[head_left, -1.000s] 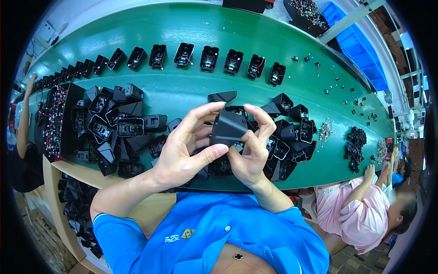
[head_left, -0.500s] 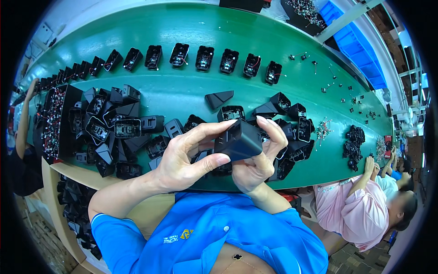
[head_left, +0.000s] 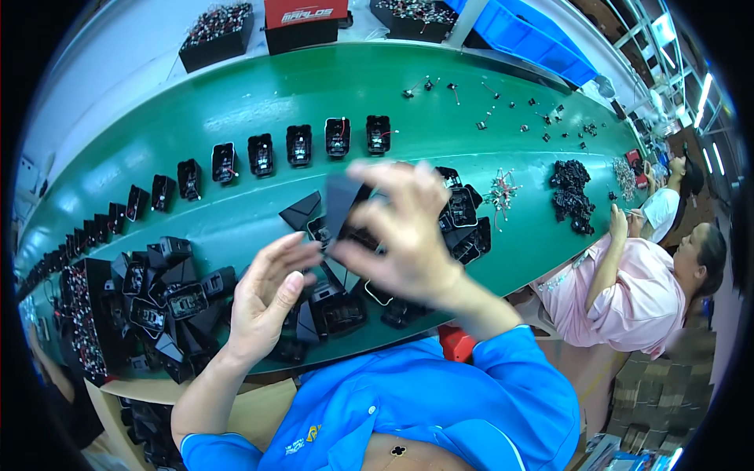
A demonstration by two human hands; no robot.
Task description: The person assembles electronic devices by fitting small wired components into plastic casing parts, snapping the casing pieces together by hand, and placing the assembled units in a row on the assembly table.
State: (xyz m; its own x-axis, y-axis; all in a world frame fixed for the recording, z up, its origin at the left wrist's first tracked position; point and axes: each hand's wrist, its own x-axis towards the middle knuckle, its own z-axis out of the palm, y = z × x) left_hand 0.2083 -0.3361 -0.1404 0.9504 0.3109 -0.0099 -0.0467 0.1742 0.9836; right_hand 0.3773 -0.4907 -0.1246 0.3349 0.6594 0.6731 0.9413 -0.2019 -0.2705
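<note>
My right hand (head_left: 404,231), smeared by motion, grips a black plastic housing (head_left: 342,202) with a slanted side and holds it above the green workbench (head_left: 275,90). Just left of it and nearer to me, my left hand (head_left: 267,302) is empty, its fingers stretched out and apart. Under and around both hands lie loose black housings, some with their hollow side up. One wedge-shaped black housing (head_left: 301,210) rests beyond my left hand. My right hand hides part of the housings beneath it.
A curved row of open housings with wires (head_left: 299,146) runs along the bench's far side. A heap of housings (head_left: 169,294) lies left, beside a box of wired parts (head_left: 90,330). Small black parts (head_left: 572,192) are piled at right, near a person in pink (head_left: 609,298).
My left hand has come off the housing and opened. The right hand keeps it and has swung it up and leftward relative to my body. The whole view has shifted.
</note>
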